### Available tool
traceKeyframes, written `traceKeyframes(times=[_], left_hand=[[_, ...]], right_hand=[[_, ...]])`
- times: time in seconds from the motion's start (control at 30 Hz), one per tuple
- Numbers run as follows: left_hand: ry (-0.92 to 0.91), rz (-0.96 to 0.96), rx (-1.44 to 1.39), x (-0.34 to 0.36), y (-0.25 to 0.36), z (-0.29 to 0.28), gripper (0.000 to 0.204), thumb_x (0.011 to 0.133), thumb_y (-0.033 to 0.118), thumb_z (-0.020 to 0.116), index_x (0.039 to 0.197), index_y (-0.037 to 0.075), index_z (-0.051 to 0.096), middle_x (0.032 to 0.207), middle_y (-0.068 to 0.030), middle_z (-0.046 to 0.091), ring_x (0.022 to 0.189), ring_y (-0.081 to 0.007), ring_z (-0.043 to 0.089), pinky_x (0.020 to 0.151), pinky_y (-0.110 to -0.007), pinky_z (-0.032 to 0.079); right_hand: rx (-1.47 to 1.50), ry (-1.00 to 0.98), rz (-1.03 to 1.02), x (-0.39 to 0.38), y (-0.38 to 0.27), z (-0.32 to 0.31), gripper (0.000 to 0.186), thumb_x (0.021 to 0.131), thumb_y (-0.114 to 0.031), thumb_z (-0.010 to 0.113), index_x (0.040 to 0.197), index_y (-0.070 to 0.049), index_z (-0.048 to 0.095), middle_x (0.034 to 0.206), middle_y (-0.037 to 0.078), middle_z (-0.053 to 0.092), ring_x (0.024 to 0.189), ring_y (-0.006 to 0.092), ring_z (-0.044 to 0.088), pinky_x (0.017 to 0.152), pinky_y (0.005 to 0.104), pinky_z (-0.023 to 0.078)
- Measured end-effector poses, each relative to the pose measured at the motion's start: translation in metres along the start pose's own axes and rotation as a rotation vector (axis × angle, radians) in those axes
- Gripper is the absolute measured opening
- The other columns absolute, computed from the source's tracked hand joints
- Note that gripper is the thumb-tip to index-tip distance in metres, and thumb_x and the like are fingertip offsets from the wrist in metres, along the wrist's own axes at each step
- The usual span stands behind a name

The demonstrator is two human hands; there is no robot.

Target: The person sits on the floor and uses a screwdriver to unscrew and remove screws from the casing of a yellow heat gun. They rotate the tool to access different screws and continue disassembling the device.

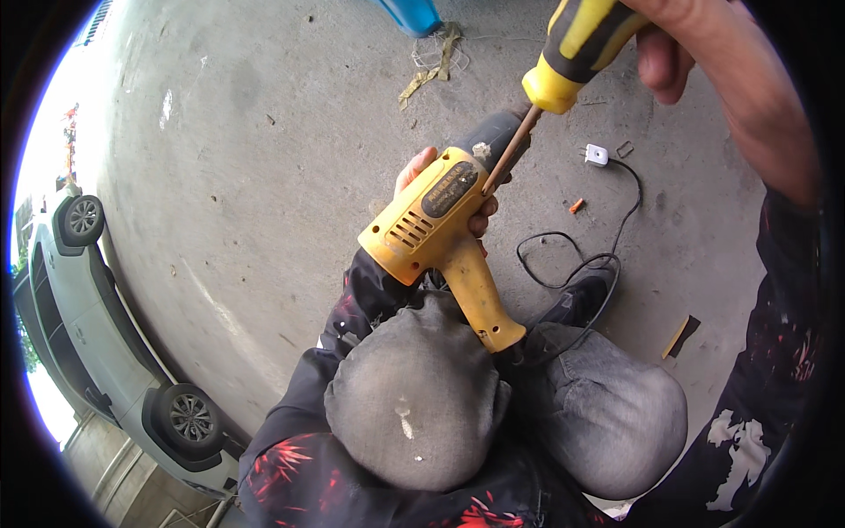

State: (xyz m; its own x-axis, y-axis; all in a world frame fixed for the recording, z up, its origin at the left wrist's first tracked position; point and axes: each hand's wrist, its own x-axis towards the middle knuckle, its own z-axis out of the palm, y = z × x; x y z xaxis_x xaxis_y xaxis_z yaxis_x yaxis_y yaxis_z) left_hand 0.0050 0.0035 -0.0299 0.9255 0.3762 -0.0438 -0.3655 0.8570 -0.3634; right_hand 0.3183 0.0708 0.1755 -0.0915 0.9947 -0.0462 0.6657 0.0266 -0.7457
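Observation:
My left hand (421,169) grips the body of a yellow heat gun (431,231) from behind, holding it above my knees with its dark nozzle pointing away. Its handle hangs down toward my left knee. My right hand (664,44) holds a screwdriver with a yellow and black handle (576,48). The screwdriver's rusty shaft (510,150) slants down to the gun's body near the nozzle, and its tip touches the gun there.
I crouch on a grey concrete floor (264,176). The gun's black cord (572,264) loops on the floor to a white plug (597,156). A small orange piece (576,206) lies nearby. A blue object (410,15) stands far ahead. A silver car (97,334) is parked at left.

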Motion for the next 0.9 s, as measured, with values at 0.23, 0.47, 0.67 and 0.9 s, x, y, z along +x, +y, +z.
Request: traceKeyframes(times=[0.23, 0.47, 0.67, 0.9], left_hand=[[0.052, -0.043, 0.0, 0.005, -0.007, -0.005, 0.076, 0.087, 0.061, 0.048, 0.126, -0.005, 0.054, 0.113, -0.0325, 0.057, 0.096, -0.0432, 0.064, 0.083, -0.07, 0.046], [0.057, 0.016, 0.031, 0.001, -0.008, 0.004, 0.08, 0.087, 0.06, 0.049, 0.131, -0.006, 0.048, 0.114, -0.033, 0.056, 0.095, -0.0443, 0.063, 0.082, -0.069, 0.047], [0.039, 0.032, 0.037, 0.003, -0.006, -0.002, 0.079, 0.085, 0.061, 0.05, 0.127, -0.006, 0.052, 0.11, -0.0324, 0.058, 0.092, -0.0432, 0.065, 0.077, -0.067, 0.05], [0.161, 0.063, 0.031, 0.002, -0.009, -0.005, 0.078, 0.085, 0.061, 0.051, 0.124, -0.006, 0.054, 0.11, -0.0316, 0.058, 0.091, -0.0425, 0.065, 0.08, -0.068, 0.048]], right_hand=[[-0.023, 0.007, 0.014, 0.011, 0.015, 0.003, 0.042, 0.1, -0.04, 0.044, 0.122, -0.004, 0.05, 0.104, 0.01, 0.059, 0.072, 0.0096, 0.054, 0.057, 0.0201, 0.043], [-0.009, 0.01, -0.056, -0.011, 0.008, -0.007, 0.043, 0.099, -0.04, 0.045, 0.123, -0.004, 0.05, 0.105, 0.009, 0.059, 0.074, 0.0097, 0.054, 0.059, 0.0201, 0.043], [-0.008, -0.018, -0.192, -0.04, -0.018, -0.013, 0.043, 0.099, -0.04, 0.046, 0.123, -0.004, 0.05, 0.105, 0.009, 0.059, 0.076, 0.0098, 0.054, 0.06, 0.0201, 0.043], [-0.06, -0.05, -0.321, -0.039, -0.035, -0.015, 0.044, 0.098, -0.04, 0.048, 0.123, -0.004, 0.049, 0.106, 0.008, 0.059, 0.078, 0.0099, 0.055, 0.062, 0.0201, 0.043]])
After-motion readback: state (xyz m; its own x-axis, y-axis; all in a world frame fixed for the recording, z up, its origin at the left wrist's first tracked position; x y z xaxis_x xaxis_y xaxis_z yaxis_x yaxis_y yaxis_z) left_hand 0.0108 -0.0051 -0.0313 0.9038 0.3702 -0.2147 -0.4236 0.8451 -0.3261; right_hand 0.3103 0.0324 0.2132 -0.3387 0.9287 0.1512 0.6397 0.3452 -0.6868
